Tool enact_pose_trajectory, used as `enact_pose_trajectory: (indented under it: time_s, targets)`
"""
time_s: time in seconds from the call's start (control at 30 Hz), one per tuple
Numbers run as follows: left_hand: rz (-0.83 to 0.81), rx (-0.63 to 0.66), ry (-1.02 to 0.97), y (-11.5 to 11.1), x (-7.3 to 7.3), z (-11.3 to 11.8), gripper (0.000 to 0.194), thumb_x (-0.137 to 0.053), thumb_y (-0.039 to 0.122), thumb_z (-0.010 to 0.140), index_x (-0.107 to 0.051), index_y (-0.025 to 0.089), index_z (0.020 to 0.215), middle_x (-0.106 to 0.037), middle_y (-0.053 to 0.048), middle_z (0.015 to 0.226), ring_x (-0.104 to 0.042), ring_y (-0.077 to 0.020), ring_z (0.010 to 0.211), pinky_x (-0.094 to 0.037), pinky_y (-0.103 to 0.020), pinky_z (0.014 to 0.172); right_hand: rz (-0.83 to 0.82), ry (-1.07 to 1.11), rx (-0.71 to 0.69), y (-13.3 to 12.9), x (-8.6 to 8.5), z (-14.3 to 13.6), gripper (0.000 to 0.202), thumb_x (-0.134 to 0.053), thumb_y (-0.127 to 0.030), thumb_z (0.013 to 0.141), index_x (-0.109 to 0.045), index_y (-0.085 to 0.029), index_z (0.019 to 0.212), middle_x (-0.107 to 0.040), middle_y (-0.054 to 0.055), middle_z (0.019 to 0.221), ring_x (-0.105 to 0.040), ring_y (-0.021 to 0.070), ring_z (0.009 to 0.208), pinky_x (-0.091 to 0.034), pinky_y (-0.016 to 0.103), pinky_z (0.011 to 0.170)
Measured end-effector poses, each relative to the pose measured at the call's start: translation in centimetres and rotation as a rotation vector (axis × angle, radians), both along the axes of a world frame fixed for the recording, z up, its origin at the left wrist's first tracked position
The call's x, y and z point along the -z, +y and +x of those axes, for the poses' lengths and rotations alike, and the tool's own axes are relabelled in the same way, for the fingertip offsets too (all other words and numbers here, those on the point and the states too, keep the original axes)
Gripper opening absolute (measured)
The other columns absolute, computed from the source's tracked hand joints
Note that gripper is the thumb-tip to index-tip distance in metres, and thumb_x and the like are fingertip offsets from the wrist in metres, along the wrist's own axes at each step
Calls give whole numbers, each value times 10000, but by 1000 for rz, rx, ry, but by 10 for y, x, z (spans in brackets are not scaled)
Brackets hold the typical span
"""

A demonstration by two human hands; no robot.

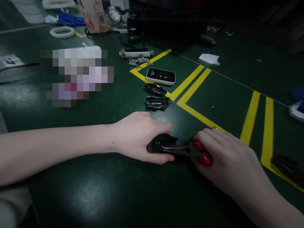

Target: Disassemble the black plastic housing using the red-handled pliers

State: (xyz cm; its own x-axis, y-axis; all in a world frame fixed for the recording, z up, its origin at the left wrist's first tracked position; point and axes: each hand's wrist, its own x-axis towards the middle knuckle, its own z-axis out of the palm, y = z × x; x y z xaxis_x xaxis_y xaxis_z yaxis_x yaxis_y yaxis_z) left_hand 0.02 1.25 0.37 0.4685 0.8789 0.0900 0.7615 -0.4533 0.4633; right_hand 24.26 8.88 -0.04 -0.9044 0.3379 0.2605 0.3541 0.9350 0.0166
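My left hand point(144, 136) holds a black plastic part point(162, 141) low over the green table, its thumb and fingers closed around the part's left end. My right hand point(220, 152) grips pliers by their red handles point(203, 153). The metal jaws of the pliers point(175, 149) point left and lie against the black part; whether they are closed on it I cannot tell. Two similar black parts point(157, 103) point(155, 90) lie just beyond my left hand.
A device with green lights point(161, 76) lies behind the black parts, near metal pieces point(139, 60) and a white-and-black tool point(136, 53). Yellow tape point(201, 117) marks the green table point(106, 190). Another black part point(288, 169) is at right, white paper point(209, 59) farther back.
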Motion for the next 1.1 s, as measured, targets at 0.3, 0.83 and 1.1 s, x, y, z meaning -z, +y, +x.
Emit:
enact_pose_trajectory:
  time_s: [0.3,0.83,1.1]
  targets:
    - [74,-1,-15,3,4,-1,363,-633,546,900,-556,199,828,-638,44,701,-538,-123,564,-371,-276,642,-136,-14,46,1,-4,-3,68,-526,-227,808,-484,-245,758,-571,26,668,-543,196,557,-428,313,457]
    - [-57,137,-74,6,3,-7,436,-574,607,916,-556,195,775,-567,49,620,-526,-123,546,-337,-276,562,-35,32,3,-1,-2,1,21,-518,-233,837,-505,-227,822,-594,63,769,-547,220,661,-413,333,543]
    - [-40,127,-139,5,3,-5,394,-616,580,912,-539,199,840,-586,56,683,-544,-118,592,-338,-265,579,-113,-3,20,-3,-1,1,72,-525,-229,830,-466,-236,789,-545,20,714,-515,182,601,-409,302,504]
